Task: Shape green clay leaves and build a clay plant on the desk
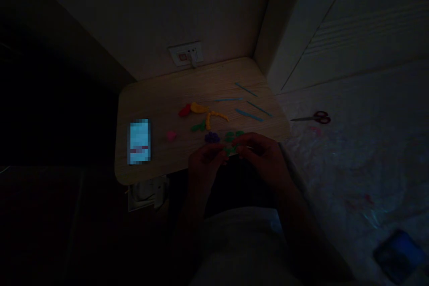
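In dim light, my left hand [209, 159] and my right hand [261, 154] meet at the near edge of a small wooden table [157, 94]. Between their fingertips they pinch a piece of green modelling clay [228, 150]. More green clay pieces [229, 136] lie just beyond my fingers. A purple clay flower [212, 137] rests beside my left hand. Farther back are a yellow clay piece [199, 107], a bent yellow strand [217, 115], a red clay piece [184, 110] and a green leaf-like piece [197, 126]. A pink lump [171, 135] sits to the left.
Several blue modelling tools [250, 115] lie at the table's right. A lit phone [139, 141] is on the left side. Scissors [315, 118] rest on a pale sheet [342, 161] to the right. A wall socket [186, 54] holds a plug behind the table.
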The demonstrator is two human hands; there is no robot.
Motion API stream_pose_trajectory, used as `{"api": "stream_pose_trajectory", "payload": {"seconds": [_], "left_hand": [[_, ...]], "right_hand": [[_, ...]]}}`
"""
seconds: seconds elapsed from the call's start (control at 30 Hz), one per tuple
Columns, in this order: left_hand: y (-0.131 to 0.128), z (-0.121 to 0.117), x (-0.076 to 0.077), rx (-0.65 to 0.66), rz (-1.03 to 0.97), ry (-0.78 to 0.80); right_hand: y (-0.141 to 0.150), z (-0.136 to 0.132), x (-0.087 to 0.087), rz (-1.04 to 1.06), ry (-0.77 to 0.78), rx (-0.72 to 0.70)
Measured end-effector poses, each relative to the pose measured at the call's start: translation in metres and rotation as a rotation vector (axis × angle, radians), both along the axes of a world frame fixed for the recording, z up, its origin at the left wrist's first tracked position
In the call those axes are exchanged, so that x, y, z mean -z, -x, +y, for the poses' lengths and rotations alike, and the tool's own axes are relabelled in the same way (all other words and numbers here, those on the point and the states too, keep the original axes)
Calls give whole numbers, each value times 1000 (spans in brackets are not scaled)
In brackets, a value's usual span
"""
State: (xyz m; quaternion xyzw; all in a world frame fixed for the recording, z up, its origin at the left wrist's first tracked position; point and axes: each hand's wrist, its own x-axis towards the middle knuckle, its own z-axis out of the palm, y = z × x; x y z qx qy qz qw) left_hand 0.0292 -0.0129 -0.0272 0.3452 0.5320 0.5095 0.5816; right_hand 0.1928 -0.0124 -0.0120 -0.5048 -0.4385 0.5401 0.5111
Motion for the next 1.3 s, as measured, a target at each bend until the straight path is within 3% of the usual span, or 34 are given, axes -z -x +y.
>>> {"api": "stream_pose_trajectory", "payload": {"seconds": [0.2,0.57,1.03,1.3], "left_hand": [[-1,2,0,-21,22,-3],[-3,1,-3,-26,79,-34],[-6,-3,-3,-37,-31,-10],[-5,-3,-5,-50,26,-38]], "right_hand": [[2,-4,-4,-28,-43,3],[6,-7,-4,-157,-140,-140],[5,-1,4,-265,-177,-83],[4,0,1,-257,-89,-79]]}}
